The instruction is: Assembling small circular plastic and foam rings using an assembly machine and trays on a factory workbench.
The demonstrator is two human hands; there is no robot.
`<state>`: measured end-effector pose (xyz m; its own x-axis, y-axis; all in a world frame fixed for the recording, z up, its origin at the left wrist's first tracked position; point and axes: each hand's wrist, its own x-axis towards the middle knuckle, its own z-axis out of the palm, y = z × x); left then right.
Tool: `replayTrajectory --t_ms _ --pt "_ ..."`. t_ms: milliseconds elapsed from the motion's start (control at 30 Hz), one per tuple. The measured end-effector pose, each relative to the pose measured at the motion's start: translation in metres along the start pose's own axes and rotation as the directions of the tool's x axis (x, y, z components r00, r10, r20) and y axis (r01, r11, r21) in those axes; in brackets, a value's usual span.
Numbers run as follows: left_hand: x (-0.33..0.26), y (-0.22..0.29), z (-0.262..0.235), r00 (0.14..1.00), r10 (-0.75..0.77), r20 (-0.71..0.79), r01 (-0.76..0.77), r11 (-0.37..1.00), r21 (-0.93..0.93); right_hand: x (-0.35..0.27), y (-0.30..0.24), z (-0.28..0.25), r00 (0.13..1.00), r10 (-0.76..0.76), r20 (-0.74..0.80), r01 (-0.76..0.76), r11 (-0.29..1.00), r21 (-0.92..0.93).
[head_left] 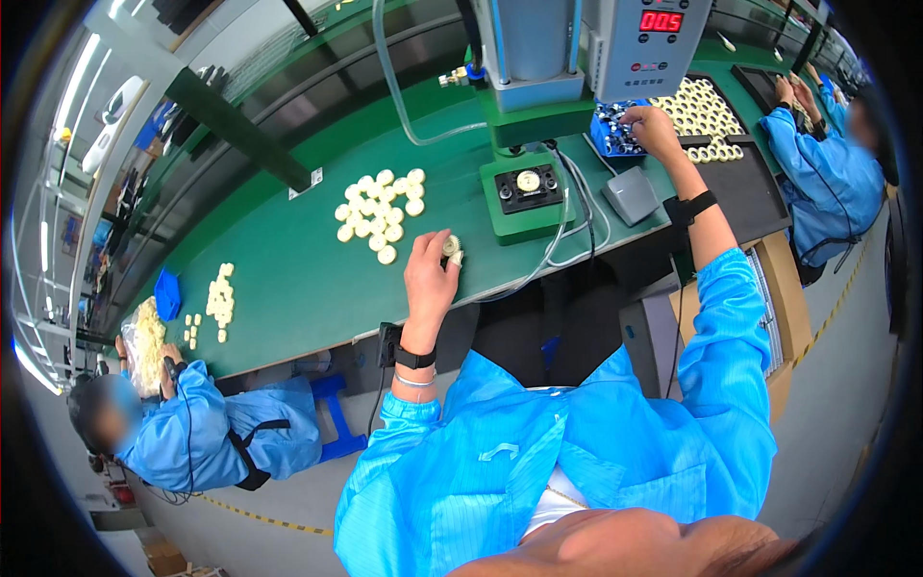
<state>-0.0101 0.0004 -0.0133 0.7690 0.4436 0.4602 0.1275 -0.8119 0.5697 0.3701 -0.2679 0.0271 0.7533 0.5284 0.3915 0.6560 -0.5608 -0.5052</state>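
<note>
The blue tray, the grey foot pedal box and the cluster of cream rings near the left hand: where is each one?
blue tray (606,130), head view, on its front left corner.
grey pedal box (630,195), head view, on its top face.
cluster of cream rings (380,213), head view, on a ring near the middle.

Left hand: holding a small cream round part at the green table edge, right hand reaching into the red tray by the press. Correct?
Not quite. The head view shows the left hand holding a small cream round part over the green table, but the tray the right hand reaches into by the press is blue, not red.
</note>
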Motion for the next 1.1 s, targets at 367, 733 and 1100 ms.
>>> replayTrajectory --t_ms 367,733,1100 --pt "-0.008 0.005 0.004 0.998 0.055 -0.011 -0.054 0.994 0.090 -0.048 -0.072 -0.024 0.941 0.226 0.251 -0.294 0.182 0.938" --pt "-0.012 0.007 0.005 0.997 0.071 -0.015 -0.068 0.988 0.140 -0.071 -0.128 0.010 0.965 0.081 0.251 -0.248 -0.047 0.968" --pt "-0.014 0.005 0.006 0.997 0.079 -0.015 -0.076 0.987 0.145 -0.067 -0.172 0.033 0.982 0.083 0.171 -0.190 0.468 0.863"
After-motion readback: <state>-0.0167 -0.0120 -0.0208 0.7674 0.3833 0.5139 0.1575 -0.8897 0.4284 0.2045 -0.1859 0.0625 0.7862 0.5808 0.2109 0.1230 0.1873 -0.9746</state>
